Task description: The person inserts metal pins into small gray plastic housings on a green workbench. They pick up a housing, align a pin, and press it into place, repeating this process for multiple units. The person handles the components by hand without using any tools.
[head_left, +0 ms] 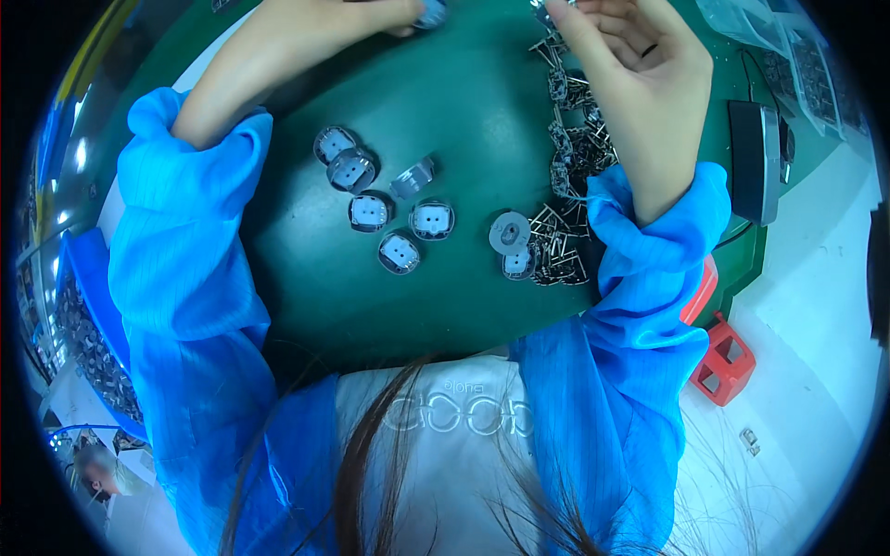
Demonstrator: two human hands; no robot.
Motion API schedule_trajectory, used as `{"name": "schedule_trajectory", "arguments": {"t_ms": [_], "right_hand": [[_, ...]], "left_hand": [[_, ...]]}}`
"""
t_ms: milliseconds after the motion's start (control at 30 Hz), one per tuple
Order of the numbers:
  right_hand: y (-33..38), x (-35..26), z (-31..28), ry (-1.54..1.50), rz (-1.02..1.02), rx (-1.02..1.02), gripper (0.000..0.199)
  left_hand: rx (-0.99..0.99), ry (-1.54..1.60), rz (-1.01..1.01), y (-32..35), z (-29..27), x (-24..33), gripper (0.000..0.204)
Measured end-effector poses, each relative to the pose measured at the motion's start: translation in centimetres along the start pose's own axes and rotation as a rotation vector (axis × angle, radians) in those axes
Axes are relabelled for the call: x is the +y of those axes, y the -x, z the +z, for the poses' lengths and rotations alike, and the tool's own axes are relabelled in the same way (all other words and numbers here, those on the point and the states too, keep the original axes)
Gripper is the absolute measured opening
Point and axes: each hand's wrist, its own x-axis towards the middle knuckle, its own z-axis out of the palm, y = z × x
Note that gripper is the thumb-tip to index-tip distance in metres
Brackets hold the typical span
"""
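A round, blue-grey piece (432,13) is pinched at its side in the grip of the left hand (382,13), presumably so that its face is left free; both are cut off by the upper edge. By the right hand (640,65), a small, shiny metal piece (541,10) is grasped at the thumb tip. Beneath the right grip, a heap of thin, silvery metal pins (561,246) is strewn, probably kept there for easy reach. Nearer the body from the left grip, round, grey housings with white inner plates (432,221) are loosely grouped, one tipped on its side. The smooth, dark-green table (464,102) is flanked, right of the right grip, by a black-and-silver box (756,162); beyond it, a red plastic stool (726,361) is seen on the pale floor (788,408).
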Motion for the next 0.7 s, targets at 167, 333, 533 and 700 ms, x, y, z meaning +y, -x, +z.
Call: {"name": "schedule_trajectory", "arguments": {"t_ms": [167,333,533,700], "right_hand": [[0.6,0.1,0.4,-0.445,0.182,-0.085,0.017],[1.1,0.2,0.4,-0.403,0.052,-0.116,0.021],[1.5,0.4,1.1,-0.264,-0.138,-0.194,0.019],[2.2,0.3,1.6,-0.307,-0.064,-0.163,0.019]], "left_hand": [[-0.053,0.217,-0.123,1.5,1.7,3.6,0.035],[-0.086,0.058,0.139,1.8,2.9,3.4,0.041],[-0.05,0.145,0.013,2.7,3.1,4.7,0.043],[-0.038,0.22,0.078,2.4,3.5,2.5,0.042]]}}
